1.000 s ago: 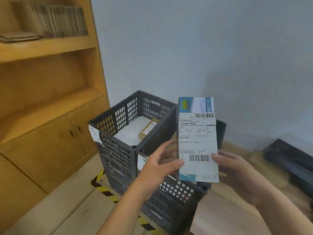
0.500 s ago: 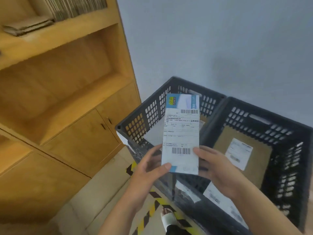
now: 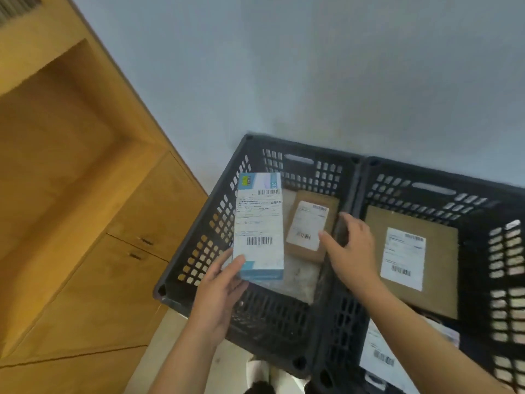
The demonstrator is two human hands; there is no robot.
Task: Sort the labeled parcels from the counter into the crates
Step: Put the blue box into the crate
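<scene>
Right now my left hand (image 3: pixel 218 291) pinches the lower end of the blue-and-white labeled box (image 3: pixel 258 228), thumb on its face, holding it over the left crate (image 3: pixel 270 317). My right hand (image 3: pixel 352 251) is free, fingers loosely spread above the shared rim between the crates; whether it touches, I cannot tell. Sorting looks partly done, I judge: a small brown parcel (image 3: pixel 309 228) lies on a pale packet (image 3: pixel 298 280) in the left crate, and a flat brown parcel (image 3: pixel 412 260) in the right crate (image 3: pixel 426 176). The counter is out of view, so I cannot tell what remains. I judge there is room beside the small parcel, toward the crate's left wall; the wooden cabinet (image 3: pixel 127 223) stands close on that side.
</scene>
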